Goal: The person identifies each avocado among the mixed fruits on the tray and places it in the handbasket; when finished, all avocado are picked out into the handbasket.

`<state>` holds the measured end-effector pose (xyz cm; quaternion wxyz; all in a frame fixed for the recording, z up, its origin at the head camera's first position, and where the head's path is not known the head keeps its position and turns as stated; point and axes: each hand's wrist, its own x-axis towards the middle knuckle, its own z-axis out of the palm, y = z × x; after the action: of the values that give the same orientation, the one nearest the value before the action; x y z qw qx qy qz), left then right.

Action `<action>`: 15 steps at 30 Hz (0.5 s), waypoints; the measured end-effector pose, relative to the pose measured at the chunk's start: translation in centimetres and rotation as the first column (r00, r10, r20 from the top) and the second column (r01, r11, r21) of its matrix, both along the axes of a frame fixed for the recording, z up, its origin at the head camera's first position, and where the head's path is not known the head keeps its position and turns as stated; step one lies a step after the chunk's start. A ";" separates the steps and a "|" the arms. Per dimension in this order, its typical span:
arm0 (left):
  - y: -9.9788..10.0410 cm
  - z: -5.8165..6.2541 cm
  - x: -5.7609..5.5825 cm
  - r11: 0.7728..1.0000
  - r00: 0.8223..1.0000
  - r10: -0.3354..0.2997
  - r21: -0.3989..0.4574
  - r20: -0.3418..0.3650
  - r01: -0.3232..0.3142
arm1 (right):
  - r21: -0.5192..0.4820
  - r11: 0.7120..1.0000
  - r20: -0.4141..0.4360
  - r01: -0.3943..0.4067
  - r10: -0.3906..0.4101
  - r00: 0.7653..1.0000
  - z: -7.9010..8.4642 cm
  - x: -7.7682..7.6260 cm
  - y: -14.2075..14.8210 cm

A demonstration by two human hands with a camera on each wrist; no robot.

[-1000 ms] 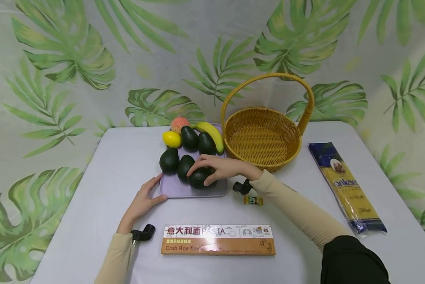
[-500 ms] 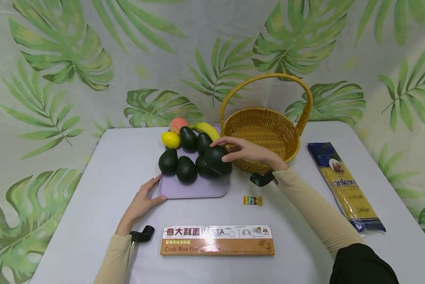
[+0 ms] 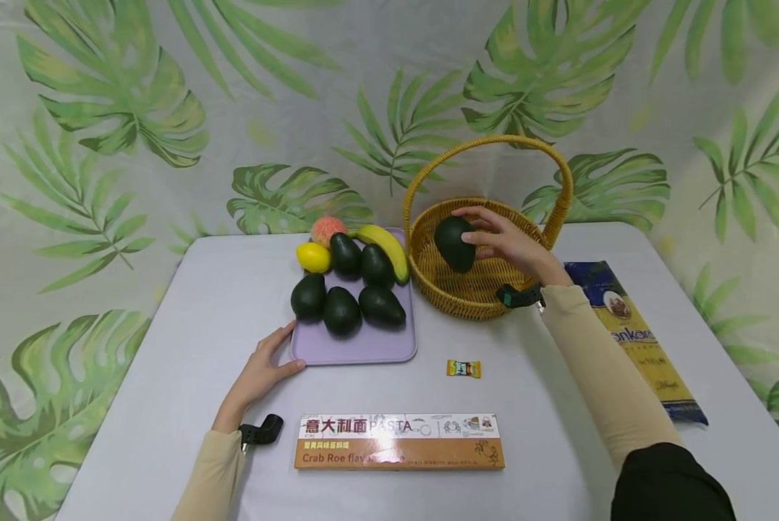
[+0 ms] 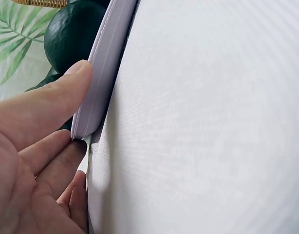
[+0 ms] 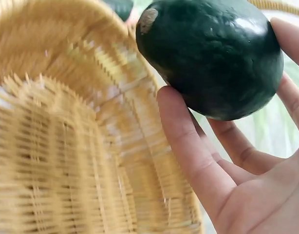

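Observation:
My right hand (image 3: 503,239) holds a dark green avocado (image 3: 455,244) above the wicker basket (image 3: 428,289), between thumb and fingers. In the right wrist view, the fingertips lie against the avocado (image 5: 213,58), off the basket wall (image 5: 154,161). My left hand (image 3: 262,369) rests at the near left corner of the lilac tray (image 3: 356,351). The left wrist view shows its thumb on the tray rim (image 4: 98,83) and fingers around the corner. Several avocados (image 3: 341,312) lie on the tray with a lemon (image 3: 314,257), a banana (image 3: 385,246) and a peach (image 3: 328,229).
A pasta box (image 3: 398,443) lies at the front of the white table, with a small wrapped candy (image 3: 464,368) behind it. On the right is a pasta bag (image 3: 649,362), partly covered by the right forearm. The basket handle (image 3: 487,139) arches over the basket.
My right hand has lifted the avocado from the tray and carried it right to above the basket. An avocado previously hidden behind it now shows. The left hand stays at the tray corner.

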<state>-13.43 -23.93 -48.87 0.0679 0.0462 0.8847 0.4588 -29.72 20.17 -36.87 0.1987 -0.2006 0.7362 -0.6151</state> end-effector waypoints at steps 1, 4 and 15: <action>0.0 0.0 0.0 1.000 1.000 0.000 0.002 0.001 0.000 | -0.004 1.000 0.009 0.009 -0.009 1.000 -0.1 -0.3 0.2; 0.1 0.0 0.0 1.000 1.000 0.002 0.002 0.004 -0.002 | 0.007 1.000 0.025 0.026 -0.026 0.999 -0.2 -1.2 0.6; 0.0 -0.2 -0.1 1.000 1.000 0.005 -0.005 0.011 -0.005 | 0.066 0.995 0.046 0.074 -0.077 0.996 -1.2 -4.2 0.5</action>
<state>-13.53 -23.88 -49.03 0.0719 0.0412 0.8856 0.4570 -33.94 20.72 -38.12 0.1997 -0.1512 0.7576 -0.6028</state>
